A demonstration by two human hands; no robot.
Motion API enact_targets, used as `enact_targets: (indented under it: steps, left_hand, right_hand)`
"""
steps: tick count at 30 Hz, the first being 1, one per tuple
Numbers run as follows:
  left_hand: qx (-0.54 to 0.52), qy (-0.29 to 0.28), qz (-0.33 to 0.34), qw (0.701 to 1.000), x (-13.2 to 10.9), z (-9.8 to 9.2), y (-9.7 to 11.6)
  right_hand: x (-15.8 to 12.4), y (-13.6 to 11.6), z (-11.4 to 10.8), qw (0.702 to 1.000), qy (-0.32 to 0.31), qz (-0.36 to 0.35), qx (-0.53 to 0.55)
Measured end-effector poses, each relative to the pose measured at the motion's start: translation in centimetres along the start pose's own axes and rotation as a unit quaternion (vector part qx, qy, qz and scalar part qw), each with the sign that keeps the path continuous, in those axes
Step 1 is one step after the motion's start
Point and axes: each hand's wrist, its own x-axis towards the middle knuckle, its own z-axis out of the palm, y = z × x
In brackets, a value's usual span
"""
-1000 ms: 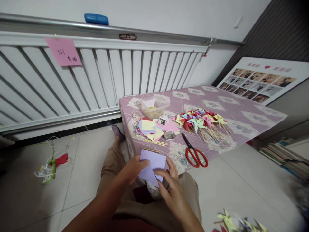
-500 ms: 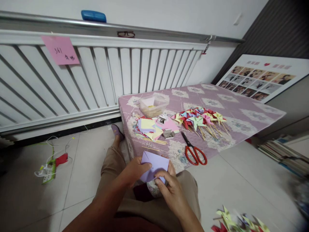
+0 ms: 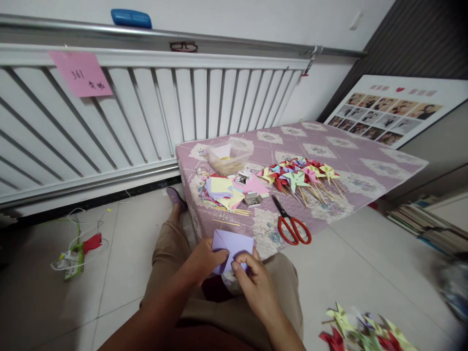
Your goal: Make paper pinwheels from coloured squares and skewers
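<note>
A lilac paper square lies at the near edge of the low table, partly folded over. My left hand pinches its left side, thumb on top. My right hand presses its lower right corner with bent fingers. Both hands rest above my knees in tan trousers. A thin wooden stick lies just beyond the paper.
On the patterned purple cloth lie red-handled scissors, a pile of coloured paper sheets, a clear plastic box and several finished pinwheels. More pinwheels lie on the floor at lower right. A radiator, a power strip and stacked books surround the table.
The lilac sheet has been folded smaller, its lower part turned up. My hands have closed in on it and the view has shifted slightly right.
</note>
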Motion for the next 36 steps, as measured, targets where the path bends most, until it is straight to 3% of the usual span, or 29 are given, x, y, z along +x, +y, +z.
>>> enact_targets:
  steps: [8, 36]
  left_hand:
    - [-0.009, 0.007, -0.025, 1.000, -0.2, 0.5, 0.4]
    - [0.090, 0.020, 0.008, 0.996, -0.4, 0.1, 0.7]
  right_hand:
    - [0.5, 0.6, 0.4, 0.999, 0.032, 0.009, 0.014]
    - [0.5, 0.1, 0.3, 0.997, 0.065, 0.027, 0.031]
